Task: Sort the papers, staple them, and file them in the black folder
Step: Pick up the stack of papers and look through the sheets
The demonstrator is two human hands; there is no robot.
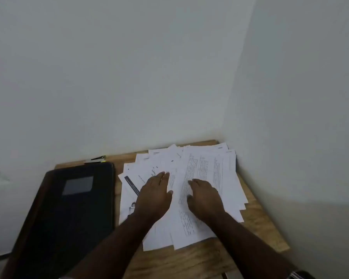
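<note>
Several printed white papers (pixel 214 172) lie fanned out in a loose heap on the wooden table (pixel 256 218), reaching into the corner of the walls. My left hand (pixel 154 196) lies flat on the left part of the heap, fingers straight. My right hand (pixel 205 198) rests palm down on the sheets to its right, fingers spread. A closed black folder (pixel 69 214) with a grey label window lies to the left of the papers. A small stapler (pixel 95 159) sits behind the folder against the wall.
White walls close in the table at the back and on the right. The folder overhangs the table's left side. A watch or bracelet (pixel 296 275) shows on my right wrist at the bottom edge.
</note>
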